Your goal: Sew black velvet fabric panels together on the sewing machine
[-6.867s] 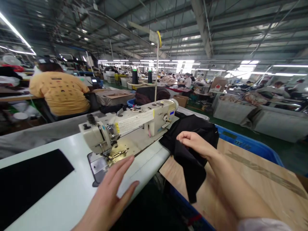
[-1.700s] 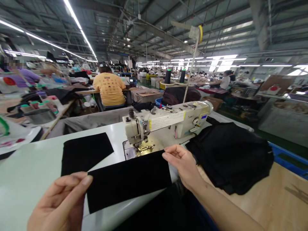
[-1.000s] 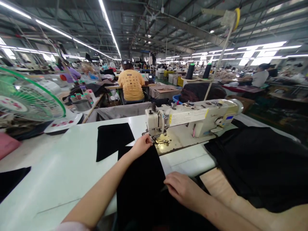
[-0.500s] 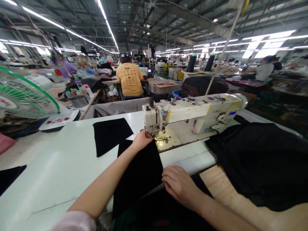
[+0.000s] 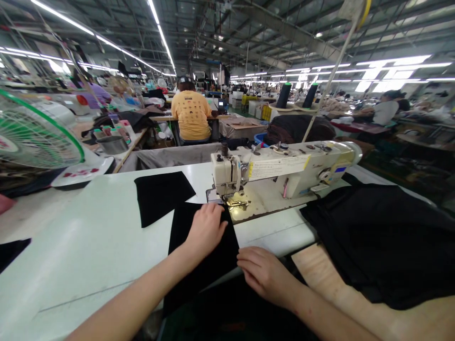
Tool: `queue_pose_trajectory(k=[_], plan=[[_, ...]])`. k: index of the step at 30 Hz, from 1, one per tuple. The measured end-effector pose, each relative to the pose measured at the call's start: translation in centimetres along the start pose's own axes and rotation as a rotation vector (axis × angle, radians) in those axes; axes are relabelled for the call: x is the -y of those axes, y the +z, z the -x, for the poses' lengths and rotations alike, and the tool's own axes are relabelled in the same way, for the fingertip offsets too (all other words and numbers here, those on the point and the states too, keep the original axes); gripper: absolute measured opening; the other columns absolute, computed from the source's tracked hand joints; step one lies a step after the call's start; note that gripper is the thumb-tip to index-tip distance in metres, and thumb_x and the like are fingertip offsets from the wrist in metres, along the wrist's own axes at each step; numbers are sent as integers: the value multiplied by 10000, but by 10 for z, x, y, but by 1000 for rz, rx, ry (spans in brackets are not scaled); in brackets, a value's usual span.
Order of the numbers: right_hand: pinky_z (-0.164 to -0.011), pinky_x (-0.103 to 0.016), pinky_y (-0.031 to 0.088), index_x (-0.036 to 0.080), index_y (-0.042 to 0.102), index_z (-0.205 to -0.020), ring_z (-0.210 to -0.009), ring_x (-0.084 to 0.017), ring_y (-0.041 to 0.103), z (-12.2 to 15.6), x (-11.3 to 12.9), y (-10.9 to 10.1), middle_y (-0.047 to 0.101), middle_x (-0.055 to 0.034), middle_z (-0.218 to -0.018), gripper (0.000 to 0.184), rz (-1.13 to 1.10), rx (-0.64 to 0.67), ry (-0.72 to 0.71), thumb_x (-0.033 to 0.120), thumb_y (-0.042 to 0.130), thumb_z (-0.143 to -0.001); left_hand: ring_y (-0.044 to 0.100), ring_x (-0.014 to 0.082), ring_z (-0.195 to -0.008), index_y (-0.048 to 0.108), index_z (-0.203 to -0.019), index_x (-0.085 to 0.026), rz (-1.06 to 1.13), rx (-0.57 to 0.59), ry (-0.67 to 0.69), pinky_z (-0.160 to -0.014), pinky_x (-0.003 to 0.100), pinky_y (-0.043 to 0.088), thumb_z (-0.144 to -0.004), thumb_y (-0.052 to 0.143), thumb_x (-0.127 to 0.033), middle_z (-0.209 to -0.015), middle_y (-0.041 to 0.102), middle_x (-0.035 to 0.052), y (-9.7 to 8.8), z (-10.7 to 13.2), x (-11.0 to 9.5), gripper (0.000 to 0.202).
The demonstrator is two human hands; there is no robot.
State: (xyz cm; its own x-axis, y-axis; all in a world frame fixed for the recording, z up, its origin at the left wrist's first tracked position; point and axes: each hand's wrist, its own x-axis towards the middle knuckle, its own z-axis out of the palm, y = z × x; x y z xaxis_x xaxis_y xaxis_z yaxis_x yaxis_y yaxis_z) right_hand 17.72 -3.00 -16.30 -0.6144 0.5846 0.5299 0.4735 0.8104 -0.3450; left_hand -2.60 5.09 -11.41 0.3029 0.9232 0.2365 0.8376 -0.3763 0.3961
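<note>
A piece of black fabric (image 5: 209, 258) lies on the white table, its far edge at the presser foot of the sewing machine (image 5: 227, 175). My left hand (image 5: 208, 227) rests on top of this piece just in front of the needle area, fingers stretched forward and thumb apart. At the fabric's right edge, my right hand (image 5: 259, 272) has thumb and fingers closed on the cloth; the fingertips are partly hidden. Beyond my left hand, a second black fabric piece (image 5: 161, 196) lies flat, close to the first piece's far left corner.
A pile of black fabric (image 5: 384, 237) covers the table's right side, above a wooden board (image 5: 327, 274). A green-rimmed fan (image 5: 39, 132) stands at left. Two dark thread cones (image 5: 283, 96) rise behind the machine. A person in a yellow shirt (image 5: 192, 113) sits ahead, facing away.
My left hand has come back from beside the presser foot toward me and now lies on the fabric. My right hand stays at the cloth's right edge. The view has shifted slightly.
</note>
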Motion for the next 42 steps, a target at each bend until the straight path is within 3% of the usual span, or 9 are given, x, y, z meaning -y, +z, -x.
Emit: queue_pose_trajectory(k=[3,5,7,15,25,29,33,37,42], plan=[[-933,-419,572,146,670,-1110,-1045,-251,661,0,0,-2,722,-128,-1080,290,-6,21,18,66,500,-890,627,241,-923,643,-952,-206,0,207,368,-822,391,542,-886,562,-150,-989,673,72,6,57,-10,119],[-946,-426,566,129,677,-1112,-1054,-257,656,-4,-2,-2,720,-141,-1098,288,-7,31,34,74,505,-888,636,264,-1005,638,-1080,-194,-54,212,506,-859,415,563,-876,530,-102,-1103,686,97,12,77,-6,248],[-960,-432,556,124,679,-1125,-1065,-256,651,-10,-8,0,716,-144,-1113,290,-4,27,55,82,508,-894,616,289,-1114,604,-1204,-173,-94,164,572,-937,442,557,-870,517,-79,-1213,671,120,15,80,3,358],[-950,-395,522,182,707,-1059,-1028,-227,634,-52,-44,9,715,-89,-1071,258,77,61,59,73,567,-872,640,243,-1053,667,-1161,-173,-42,141,603,-903,396,577,-948,482,-133,-1124,698,112,4,23,35,285],[-891,-413,490,154,733,-1035,-1000,-258,573,-92,-76,20,658,-101,-990,229,199,48,182,93,558,-901,636,231,-1084,721,-1107,-165,-35,113,506,-982,397,540,-966,425,-165,-1149,694,129,3,-28,62,328],[-889,-429,498,159,724,-1052,-1007,-267,575,-95,-77,22,655,-107,-1010,221,203,24,230,105,566,-907,631,236,-1111,720,-1135,-176,-47,93,471,-1014,414,523,-953,433,-173,-1163,693,127,5,-44,73,340],[-933,-432,518,167,695,-1098,-1063,-258,596,-73,-58,16,661,-112,-1102,229,182,4,251,121,608,-891,590,237,-1210,656,-1251,-190,-73,58,387,-1080,437,463,-980,411,-231,-1293,650,122,10,-45,82,367],[-950,-412,539,185,666,-1156,-1084,-247,635,-36,-40,-11,672,-110,-1175,261,163,-48,246,170,585,-909,441,328,-1392,541,-1394,-211,-123,25,229,-1145,567,336,-977,469,-376,-1477,527,137,16,-39,88,454],[-981,-485,503,220,676,-1074,-1054,-288,663,31,-60,-107,699,-113,-1135,285,435,-331,457,372,469,-950,399,335,-1427,531,-1412,-237,-147,57,165,-1165,560,294,-979,463,-437,-1524,486,103,14,-32,91,481]])
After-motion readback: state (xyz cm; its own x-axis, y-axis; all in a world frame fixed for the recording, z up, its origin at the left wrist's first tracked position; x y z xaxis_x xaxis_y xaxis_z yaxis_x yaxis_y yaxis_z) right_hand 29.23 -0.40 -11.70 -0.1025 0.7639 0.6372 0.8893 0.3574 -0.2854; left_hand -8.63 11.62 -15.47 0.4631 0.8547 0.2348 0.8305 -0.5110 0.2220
